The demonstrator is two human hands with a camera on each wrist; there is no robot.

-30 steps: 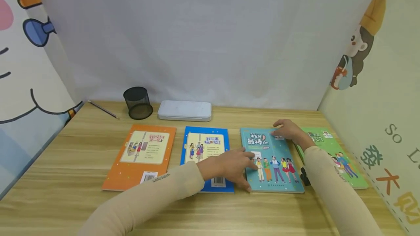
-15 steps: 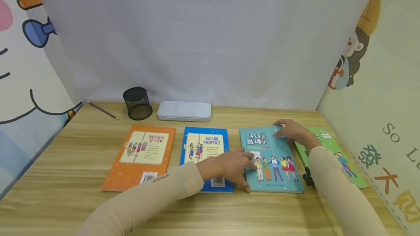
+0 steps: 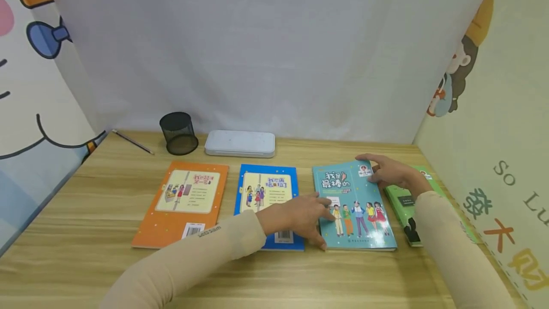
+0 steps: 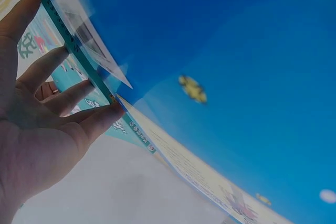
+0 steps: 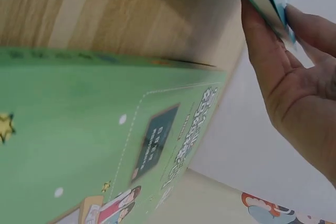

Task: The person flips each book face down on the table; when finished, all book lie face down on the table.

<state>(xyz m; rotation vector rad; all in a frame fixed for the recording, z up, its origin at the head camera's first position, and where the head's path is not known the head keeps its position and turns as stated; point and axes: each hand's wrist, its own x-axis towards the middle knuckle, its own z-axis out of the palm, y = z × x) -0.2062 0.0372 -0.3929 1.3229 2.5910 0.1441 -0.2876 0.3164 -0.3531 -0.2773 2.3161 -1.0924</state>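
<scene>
A teal book point(image 3: 358, 209) with cartoon children on its cover lies face up at right of centre, its far right corner slightly raised. My right hand point(image 3: 396, 174) pinches that corner. In the right wrist view, thumb and fingers point(image 5: 262, 40) sit on either side of the book's edge. My left hand point(image 3: 300, 216) has its fingers spread and touches the teal book's left side; in the left wrist view the fingertips meet the spine point(image 4: 79, 56). Beneath that hand lies a blue book point(image 3: 268, 182), partly hidden by it.
A green book point(image 5: 105, 124) lies right of the teal one, partly behind my right forearm. An orange book point(image 3: 180, 204) lies at the left. Behind stand a black mesh pen cup point(image 3: 178, 133) and a pale case point(image 3: 240, 143), with a pencil point(image 3: 133, 141) far left.
My right hand has shifted a little right, and the teal book's far right corner has risen with it. More of the green book's left part shows. The left hand stays in place.
</scene>
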